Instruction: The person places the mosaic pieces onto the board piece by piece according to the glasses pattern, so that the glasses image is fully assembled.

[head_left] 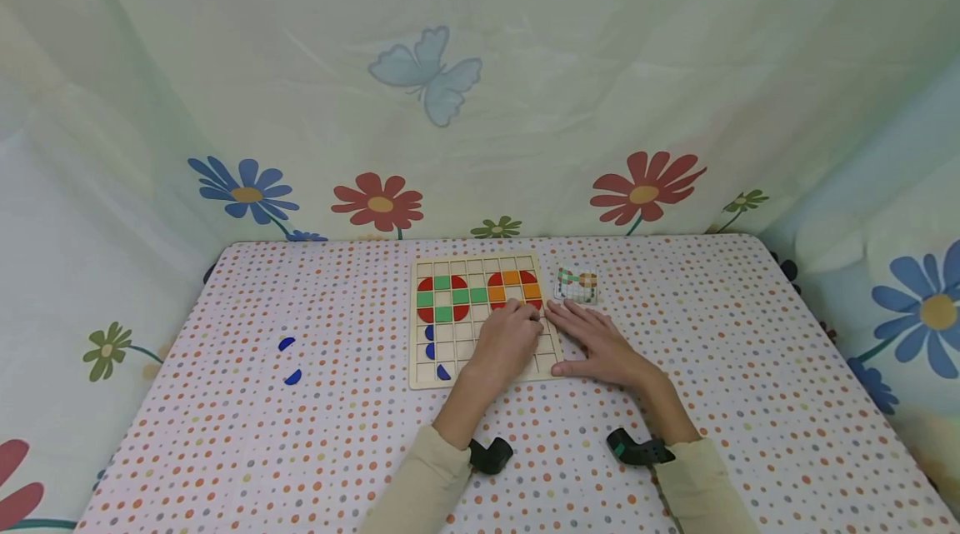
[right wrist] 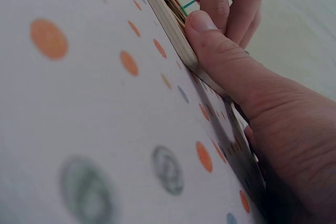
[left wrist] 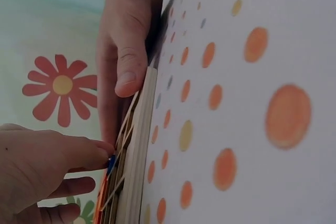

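A wooden grid board [head_left: 413, 351] lies on the table, with red, green and orange pieces in its upper cells. Blue pieces [head_left: 430, 350] sit in its lower left cells. My left hand [head_left: 504, 341] reaches over the board's right half, its fingertips pinching a small blue piece [left wrist: 111, 164] close against the grid. Most of that piece is hidden by the fingers. At the board's right edge rests my right hand [head_left: 600, 346], fingers extended and its thumb [right wrist: 210, 32] on the wooden rim.
Two loose blue half-round pieces [head_left: 293, 377] lie on the dotted tablecloth [head_left: 225, 434] left of the board. A small pattern card [head_left: 577, 286] lies beyond my right fingers. Behind the table hangs a flowered curtain [head_left: 510, 126].
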A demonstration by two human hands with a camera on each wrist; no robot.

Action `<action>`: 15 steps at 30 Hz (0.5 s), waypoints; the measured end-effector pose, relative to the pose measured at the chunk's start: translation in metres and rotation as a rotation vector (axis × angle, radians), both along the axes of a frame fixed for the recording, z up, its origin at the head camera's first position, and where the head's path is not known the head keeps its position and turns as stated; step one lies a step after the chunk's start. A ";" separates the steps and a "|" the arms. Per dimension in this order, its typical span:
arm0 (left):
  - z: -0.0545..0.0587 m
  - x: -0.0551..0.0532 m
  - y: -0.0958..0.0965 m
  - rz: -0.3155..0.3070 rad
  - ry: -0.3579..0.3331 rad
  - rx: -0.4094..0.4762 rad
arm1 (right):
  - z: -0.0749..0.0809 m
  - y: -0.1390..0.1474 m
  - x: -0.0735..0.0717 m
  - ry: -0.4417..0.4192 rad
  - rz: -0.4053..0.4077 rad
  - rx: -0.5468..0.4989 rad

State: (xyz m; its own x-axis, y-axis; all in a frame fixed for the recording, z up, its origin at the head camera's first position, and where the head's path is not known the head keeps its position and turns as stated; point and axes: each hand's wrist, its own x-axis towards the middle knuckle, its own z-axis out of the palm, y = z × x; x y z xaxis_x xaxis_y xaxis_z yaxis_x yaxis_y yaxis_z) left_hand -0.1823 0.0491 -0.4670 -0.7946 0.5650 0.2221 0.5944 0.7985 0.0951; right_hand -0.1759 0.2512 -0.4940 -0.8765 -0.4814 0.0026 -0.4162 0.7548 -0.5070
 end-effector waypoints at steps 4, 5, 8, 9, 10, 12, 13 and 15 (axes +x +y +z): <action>0.003 0.000 -0.001 0.005 -0.031 0.009 | 0.000 0.001 0.000 0.008 -0.006 -0.006; 0.004 0.000 -0.002 0.003 -0.035 0.011 | 0.000 0.001 -0.001 0.012 -0.005 -0.003; 0.006 0.000 -0.003 0.004 -0.049 0.009 | 0.001 0.001 -0.001 0.011 -0.006 -0.007; 0.006 0.000 -0.004 0.003 -0.055 0.011 | 0.002 0.001 -0.001 0.006 -0.007 -0.009; 0.007 0.000 -0.004 -0.001 -0.062 0.010 | 0.002 0.000 -0.002 0.005 -0.006 -0.007; 0.010 0.000 -0.007 -0.005 -0.081 0.025 | 0.002 0.000 -0.002 -0.006 -0.007 -0.011; 0.013 0.000 -0.010 -0.001 -0.085 0.039 | 0.001 0.001 -0.001 -0.009 -0.007 -0.008; 0.020 -0.002 -0.018 0.027 -0.095 0.098 | 0.000 0.001 -0.001 -0.021 -0.010 -0.001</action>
